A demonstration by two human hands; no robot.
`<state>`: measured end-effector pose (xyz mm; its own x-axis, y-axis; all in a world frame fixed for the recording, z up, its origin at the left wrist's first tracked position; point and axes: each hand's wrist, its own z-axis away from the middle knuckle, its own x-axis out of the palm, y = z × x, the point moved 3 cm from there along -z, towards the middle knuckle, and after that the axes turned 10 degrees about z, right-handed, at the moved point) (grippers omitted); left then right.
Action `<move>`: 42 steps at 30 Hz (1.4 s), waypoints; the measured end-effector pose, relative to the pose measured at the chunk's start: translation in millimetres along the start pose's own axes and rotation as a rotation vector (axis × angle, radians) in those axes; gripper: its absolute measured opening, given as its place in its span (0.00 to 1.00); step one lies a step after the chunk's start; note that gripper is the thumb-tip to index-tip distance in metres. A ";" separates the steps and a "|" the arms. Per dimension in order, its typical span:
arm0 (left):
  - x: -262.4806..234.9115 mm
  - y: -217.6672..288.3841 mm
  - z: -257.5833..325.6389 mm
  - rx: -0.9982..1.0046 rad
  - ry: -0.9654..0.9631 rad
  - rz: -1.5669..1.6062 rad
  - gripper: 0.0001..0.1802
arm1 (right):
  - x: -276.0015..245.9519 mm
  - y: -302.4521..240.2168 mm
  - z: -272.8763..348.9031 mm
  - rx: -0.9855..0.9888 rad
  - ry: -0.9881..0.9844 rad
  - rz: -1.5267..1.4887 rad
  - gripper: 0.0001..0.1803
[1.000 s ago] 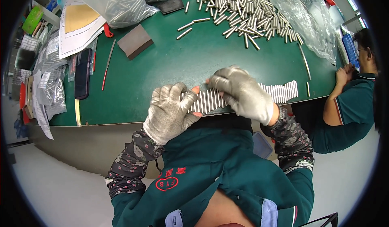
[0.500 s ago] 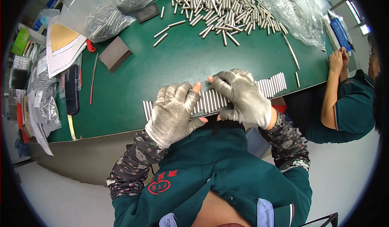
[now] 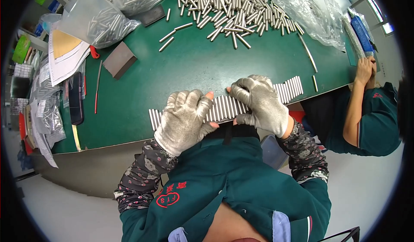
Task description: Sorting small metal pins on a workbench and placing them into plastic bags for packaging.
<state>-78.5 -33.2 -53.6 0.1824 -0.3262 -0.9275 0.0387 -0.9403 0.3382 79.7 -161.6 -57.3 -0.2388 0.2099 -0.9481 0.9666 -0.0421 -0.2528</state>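
Observation:
A long row of short steel pins point(image 3: 225, 107) lies side by side along the table's near edge. My left hand point(image 3: 183, 119), in a grey-white fingerless-tip glove, spans the row's left part, index fingertip on the far ends and thumb on the near ends. My right hand point(image 3: 261, 104), gloved alike, grips the row right of the middle in the same way. Between the hands the pins stand bare; others stick out beyond each hand. The pins beneath both palms are hidden.
A heap of loose pins point(image 3: 235, 9) covers the table's far side, by clear plastic bags point(image 3: 105, 26). A dark block point(image 3: 120, 60), a thin red-handled tool point(image 3: 98, 91) and a phone point(image 3: 76, 97) lie left. At right, a co-worker point(image 3: 371, 117) sits with hands at the table.
The gap between my hands has widened slightly, with my right fingertips a little further right along the row. The co-worker's hands have shifted slightly. The whole view has moved a little.

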 end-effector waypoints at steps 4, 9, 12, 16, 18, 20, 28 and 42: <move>-30.2 -14.7 14.8 0.030 0.137 0.088 0.45 | -15.5 -12.8 1.2 -0.058 0.044 0.022 0.44; -26.4 -44.7 60.8 -0.063 -0.135 -0.038 0.47 | 6.6 -53.8 -13.2 -0.233 -0.223 0.085 0.42; -31.8 -56.8 74.9 -0.072 -0.147 -0.065 0.48 | 14.4 -68.4 -23.6 -0.287 -0.221 0.091 0.42; -39.0 -55.8 81.4 -0.098 -0.079 0.006 0.47 | 10.8 -80.6 -35.6 -0.294 -0.237 0.044 0.41; -36.3 -57.0 82.3 -0.094 0.008 0.056 0.47 | 8.3 -78.5 -36.6 -0.268 -0.238 0.051 0.41; -34.8 -55.1 80.4 -0.087 0.097 0.109 0.47 | 6.2 -74.3 -32.9 -0.250 -0.218 0.064 0.41; -22.8 -52.8 70.3 -0.099 -0.081 -0.109 0.38 | 14.1 -65.2 -23.3 -0.173 -0.217 0.062 0.42; -57.5 -78.3 121.5 -0.190 0.391 0.196 0.20 | 9.3 -74.0 -25.7 -0.224 -0.223 0.101 0.41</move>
<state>-211.3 47.3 -46.0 0.5593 -0.4001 -0.7260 0.1385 -0.8184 0.5577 8.3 -131.4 -42.5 -0.1315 -0.0045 -0.9913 0.9770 0.1689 -0.1303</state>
